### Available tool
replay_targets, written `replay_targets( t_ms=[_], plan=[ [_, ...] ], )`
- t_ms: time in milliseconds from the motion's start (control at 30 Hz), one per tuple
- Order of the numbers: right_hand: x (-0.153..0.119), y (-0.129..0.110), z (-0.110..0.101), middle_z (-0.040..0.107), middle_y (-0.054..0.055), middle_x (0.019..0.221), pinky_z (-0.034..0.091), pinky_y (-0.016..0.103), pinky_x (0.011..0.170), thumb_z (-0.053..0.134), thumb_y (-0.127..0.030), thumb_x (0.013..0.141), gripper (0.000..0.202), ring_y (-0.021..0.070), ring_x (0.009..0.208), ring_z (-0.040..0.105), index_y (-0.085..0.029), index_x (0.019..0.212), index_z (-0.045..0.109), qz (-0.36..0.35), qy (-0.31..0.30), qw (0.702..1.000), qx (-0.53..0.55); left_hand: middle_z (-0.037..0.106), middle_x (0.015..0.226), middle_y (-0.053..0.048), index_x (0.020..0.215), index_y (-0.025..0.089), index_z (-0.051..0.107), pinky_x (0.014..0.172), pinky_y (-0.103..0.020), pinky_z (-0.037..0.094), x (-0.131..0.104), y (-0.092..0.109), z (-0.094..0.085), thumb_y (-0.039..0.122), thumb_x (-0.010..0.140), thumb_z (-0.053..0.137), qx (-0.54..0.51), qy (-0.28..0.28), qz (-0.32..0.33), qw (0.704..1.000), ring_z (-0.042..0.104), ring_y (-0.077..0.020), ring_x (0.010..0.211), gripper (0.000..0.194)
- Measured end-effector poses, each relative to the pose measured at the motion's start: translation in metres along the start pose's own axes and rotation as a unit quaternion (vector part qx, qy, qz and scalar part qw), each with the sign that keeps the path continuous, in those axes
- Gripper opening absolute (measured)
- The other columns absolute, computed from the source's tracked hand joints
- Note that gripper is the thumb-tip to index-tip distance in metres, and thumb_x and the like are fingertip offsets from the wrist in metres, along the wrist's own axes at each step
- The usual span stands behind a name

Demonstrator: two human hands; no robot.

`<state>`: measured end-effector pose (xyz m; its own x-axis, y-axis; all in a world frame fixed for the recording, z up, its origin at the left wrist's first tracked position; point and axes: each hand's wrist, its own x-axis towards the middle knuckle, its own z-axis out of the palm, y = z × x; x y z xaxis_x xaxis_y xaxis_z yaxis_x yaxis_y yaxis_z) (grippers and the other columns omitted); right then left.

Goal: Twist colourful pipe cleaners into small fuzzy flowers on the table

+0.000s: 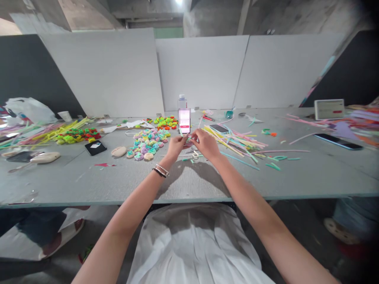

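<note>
My left hand (177, 146) and my right hand (205, 142) meet over the middle of the grey table. Between their pinched fingers is a small pastel fuzzy piece (188, 139), partly hidden by the fingertips. Just below the hands lie scissors (195, 155) and short green offcuts. Left of my left hand is a heap of pastel fuzzy pieces (147, 142). Long pastel fuzzy stems (239, 142) lie beside my right hand. A lit phone (184, 120) stands upright behind the hands.
A clear bottle (182, 102) stands behind the phone. Yellow and red fuzzy pieces (77, 135), a black square item (95, 147) and a white bag (31, 110) are at left. Another phone (338, 141) lies at right. The table's front edge (189, 200) runs below my forearms.
</note>
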<state>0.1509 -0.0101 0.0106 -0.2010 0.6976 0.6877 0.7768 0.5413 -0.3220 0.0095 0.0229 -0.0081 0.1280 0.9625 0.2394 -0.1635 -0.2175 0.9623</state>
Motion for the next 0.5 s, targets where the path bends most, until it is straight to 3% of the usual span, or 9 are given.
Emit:
replay_targets(
  t_ms=[167, 300, 400, 500],
  plan=[
    [0.0009, 0.0021, 0.0005, 0.062, 0.004, 0.086, 0.034, 0.027, 0.064, 0.054, -0.028, 0.086, 0.007, 0.0176, 0.075, 0.054, -0.022, 0.090, 0.055, 0.054, 0.022, 0.998, 0.034, 0.066, 0.072, -0.005, 0.075, 0.010, 0.066, 0.078, -0.034, 0.055, -0.0031, -0.0001, 0.0040, 0.055, 0.069, 0.067, -0.009, -0.047, 0.008, 0.999, 0.065, -0.0151, 0.075, 0.045],
    [0.0036, 0.0054, 0.0016, 0.059, 0.001, 0.077, 0.036, 0.027, 0.065, 0.056, -0.030, 0.084, 0.009, 0.0161, 0.068, 0.052, -0.023, 0.088, 0.054, 0.092, 0.048, 0.987, 0.122, 0.064, 0.076, -0.002, 0.090, 0.012, 0.067, 0.084, -0.035, 0.053, -0.0042, 0.0028, 0.0044, 0.043, 0.062, 0.077, -0.005, -0.100, 0.046, 0.994, 0.063, -0.0133, 0.078, 0.043],
    [0.0048, 0.0043, -0.0011, 0.058, 0.001, 0.074, 0.038, 0.027, 0.067, 0.054, -0.035, 0.086, 0.013, 0.0158, 0.068, 0.052, -0.023, 0.088, 0.056, 0.102, 0.063, 0.976, 0.180, 0.057, 0.065, 0.002, 0.075, 0.012, 0.063, 0.080, -0.032, 0.053, -0.0051, 0.0048, 0.0046, 0.042, 0.061, 0.077, 0.011, -0.105, 0.057, 0.993, 0.060, -0.0112, 0.071, 0.036],
    [0.0045, 0.0004, -0.0066, 0.059, 0.003, 0.080, 0.040, 0.027, 0.070, 0.047, -0.037, 0.089, 0.020, 0.0165, 0.072, 0.052, -0.023, 0.096, 0.059, 0.096, 0.088, 0.977, 0.172, 0.053, 0.061, 0.003, 0.065, 0.012, 0.059, 0.074, -0.028, 0.053, -0.0055, 0.0045, 0.0051, 0.043, 0.061, 0.075, 0.030, -0.107, 0.067, 0.992, 0.057, -0.0093, 0.066, 0.035]
  ],
)
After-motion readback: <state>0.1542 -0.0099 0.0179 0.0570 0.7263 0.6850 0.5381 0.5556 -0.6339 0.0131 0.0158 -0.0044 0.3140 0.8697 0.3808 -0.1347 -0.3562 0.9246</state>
